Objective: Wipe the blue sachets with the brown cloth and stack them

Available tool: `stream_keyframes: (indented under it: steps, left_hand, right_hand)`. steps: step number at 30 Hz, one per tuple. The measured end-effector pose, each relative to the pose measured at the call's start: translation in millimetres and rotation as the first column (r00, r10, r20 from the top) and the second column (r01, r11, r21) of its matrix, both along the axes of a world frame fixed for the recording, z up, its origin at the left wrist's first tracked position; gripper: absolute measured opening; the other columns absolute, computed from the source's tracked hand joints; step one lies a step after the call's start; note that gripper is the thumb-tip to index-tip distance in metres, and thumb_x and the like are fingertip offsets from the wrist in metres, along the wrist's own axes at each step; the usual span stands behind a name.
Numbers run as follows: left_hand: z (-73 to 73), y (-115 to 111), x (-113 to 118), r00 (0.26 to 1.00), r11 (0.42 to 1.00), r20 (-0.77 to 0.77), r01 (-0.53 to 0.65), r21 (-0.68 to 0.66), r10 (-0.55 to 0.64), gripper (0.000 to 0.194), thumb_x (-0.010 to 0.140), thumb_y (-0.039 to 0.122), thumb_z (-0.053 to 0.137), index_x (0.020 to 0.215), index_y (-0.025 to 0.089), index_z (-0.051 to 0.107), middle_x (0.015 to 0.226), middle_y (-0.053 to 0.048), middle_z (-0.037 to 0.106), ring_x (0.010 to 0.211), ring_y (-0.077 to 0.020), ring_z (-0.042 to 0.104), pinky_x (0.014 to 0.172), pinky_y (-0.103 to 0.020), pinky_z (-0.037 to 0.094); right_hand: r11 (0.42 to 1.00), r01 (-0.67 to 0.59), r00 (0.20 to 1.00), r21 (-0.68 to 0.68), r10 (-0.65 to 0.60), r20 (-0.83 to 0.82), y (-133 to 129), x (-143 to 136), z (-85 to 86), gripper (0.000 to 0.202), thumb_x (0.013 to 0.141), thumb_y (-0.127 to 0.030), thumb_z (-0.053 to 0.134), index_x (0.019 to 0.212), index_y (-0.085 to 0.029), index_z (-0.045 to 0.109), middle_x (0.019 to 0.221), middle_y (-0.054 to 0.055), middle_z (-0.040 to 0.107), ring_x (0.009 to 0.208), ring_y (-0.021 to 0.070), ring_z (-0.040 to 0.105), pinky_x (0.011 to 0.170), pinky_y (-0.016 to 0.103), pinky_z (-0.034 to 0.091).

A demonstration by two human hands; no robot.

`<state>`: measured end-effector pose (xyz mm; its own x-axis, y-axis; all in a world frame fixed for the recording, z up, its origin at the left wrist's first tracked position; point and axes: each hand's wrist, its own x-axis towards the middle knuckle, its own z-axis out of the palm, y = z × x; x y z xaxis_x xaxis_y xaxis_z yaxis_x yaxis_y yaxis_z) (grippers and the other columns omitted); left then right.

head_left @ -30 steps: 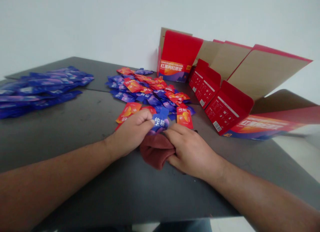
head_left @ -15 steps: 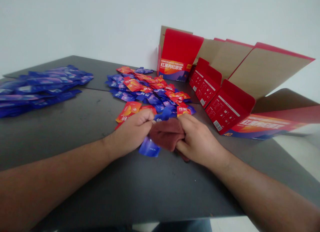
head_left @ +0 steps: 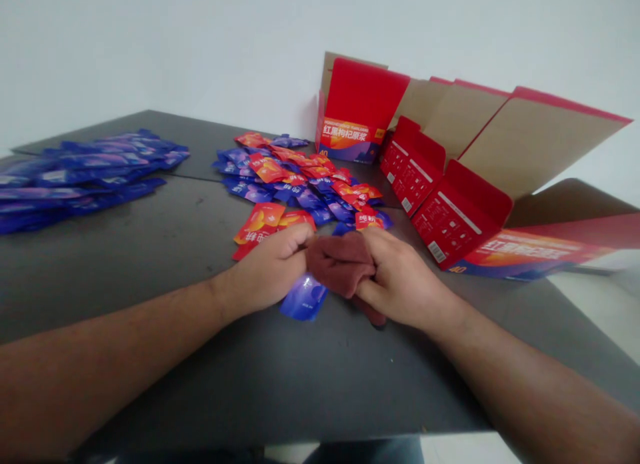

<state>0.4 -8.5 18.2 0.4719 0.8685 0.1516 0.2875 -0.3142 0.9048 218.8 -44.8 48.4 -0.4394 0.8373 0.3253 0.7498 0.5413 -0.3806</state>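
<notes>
My left hand point(head_left: 273, 267) is closed in a fist around the middle of a blue-purple sachet point(head_left: 304, 299), whose lower part hangs out below the fingers. My right hand point(head_left: 405, 277) grips a reddish-brown cloth point(head_left: 337, 267), bunched up against the left fist. The cloth covers part of the sachet. Just behind the left hand lie red-orange sachets point(head_left: 260, 222), and farther back a mixed heap of red and blue sachets point(head_left: 310, 196) spreads over the dark table point(head_left: 260, 384).
At the left lies a stacked pile of blue sachets point(head_left: 95, 171). Along the right side stand red printed cartons point(head_left: 453, 214) with their flaps up, one more carton point(head_left: 353, 111) at the back. The table's front edge is close to my body.
Both hands have shifted very slightly to the right with the sachet and the cloth. The cloth now covers more of the sachet's upper part.
</notes>
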Motion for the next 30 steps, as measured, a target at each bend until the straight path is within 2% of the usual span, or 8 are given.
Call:
stream_keyframes:
  steps: [2,6,8,11,15,20,26,30]
  left_hand:
    - [-1.9,1.7,-1.0,1.0,1.0,0.019,0.017,-0.005,-0.017,0.018,0.092,0.033,0.056,0.08,0.019,0.057,0.077,0.001,0.059,0.07,-0.014,0.053,0.061,-0.026,0.042]
    - [-11.5,4.7,-4.2,0.997,0.998,0.069,-0.04,-0.056,0.043,0.02,0.093,0.03,0.055,0.077,0.02,0.05,0.069,0.004,0.05,0.058,-0.0104,0.044,0.054,-0.024,0.037]
    - [-15.5,4.6,-3.5,0.987,0.989,0.141,-0.055,-0.136,0.074,0.023,0.093,0.031,0.057,0.076,0.02,0.047,0.066,0.005,0.046,0.055,-0.0091,0.04,0.051,-0.023,0.035]
    - [-13.0,2.0,2.5,0.935,0.939,0.337,0.016,-0.342,0.106,0.02,0.092,0.031,0.059,0.081,0.021,0.048,0.067,0.005,0.047,0.053,-0.0087,0.043,0.051,-0.022,0.039]
    - [3.4,-2.5,8.7,0.86,0.784,0.457,0.117,-0.61,0.227,0.002,0.094,0.02,0.052,0.095,0.021,0.051,0.075,0.002,0.057,0.059,-0.0115,0.059,0.055,-0.024,0.051]
    - [9.0,-3.3,0.2,0.898,0.59,0.434,0.314,-0.744,0.069,0.022,0.096,0.043,0.053,0.088,0.022,0.051,0.064,0.002,0.055,0.043,-0.0128,0.052,0.033,-0.022,0.044]
    - [3.9,1.1,-6.1,0.863,0.337,0.497,0.495,-0.801,-0.088,0.035,0.097,0.049,0.048,0.084,0.018,0.055,0.059,0.0,0.053,0.039,-0.0101,0.048,0.031,-0.018,0.041]
    - [5.3,2.5,-5.9,0.849,0.267,0.522,0.525,-0.809,-0.088,0.04,0.099,0.05,0.045,0.082,0.015,0.057,0.057,0.0,0.052,0.038,-0.0093,0.046,0.03,-0.017,0.04]
  right_hand:
    - [0.999,-0.031,1.0,-0.023,0.031,-0.006,0.0,-0.2,-1.4,0.015,0.077,-0.016,0.065,0.092,-0.021,0.063,0.089,0.002,0.067,0.086,0.021,0.063,0.076,0.032,0.049]
    - [0.99,0.133,0.98,-0.054,-0.139,-0.14,11.0,7.3,-3.9,0.031,0.084,-0.02,0.065,0.115,-0.021,0.067,0.105,0.005,0.072,0.097,0.0243,0.067,0.084,0.037,0.052]
    - [0.972,0.195,0.934,-0.129,-0.224,-0.277,18.9,12.4,-5.6,0.032,0.086,-0.028,0.067,0.118,-0.021,0.066,0.106,0.005,0.074,0.096,0.0252,0.069,0.083,0.038,0.054]
    - [0.95,0.115,0.795,-0.291,-0.264,-0.547,27.3,16.3,-8.2,0.034,0.087,-0.042,0.068,0.113,-0.02,0.065,0.104,0.007,0.075,0.095,0.0256,0.071,0.084,0.041,0.057]
    - [0.919,-0.066,0.613,-0.389,-0.27,-0.742,27.3,16.1,-10.2,0.042,0.083,-0.054,0.073,0.109,-0.023,0.063,0.108,0.006,0.074,0.102,0.026,0.071,0.093,0.044,0.057]
    - [0.904,-0.194,0.71,-0.381,-0.139,-0.691,17.5,17.7,-13.2,0.043,0.081,-0.056,0.077,0.106,-0.022,0.068,0.104,0.005,0.074,0.1,0.0256,0.07,0.092,0.043,0.056]
    - [0.85,-0.359,0.77,-0.386,0.036,-0.637,9.4,14.8,-13.0,0.049,0.08,-0.053,0.079,0.113,-0.017,0.068,0.102,0.006,0.072,0.098,0.0248,0.067,0.087,0.036,0.054]
    - [0.822,-0.4,0.792,-0.406,0.087,-0.605,6.2,4.6,-0.6,0.036,0.081,-0.05,0.08,0.094,-0.018,0.07,0.089,0.003,0.069,0.087,0.0215,0.066,0.076,0.03,0.054]
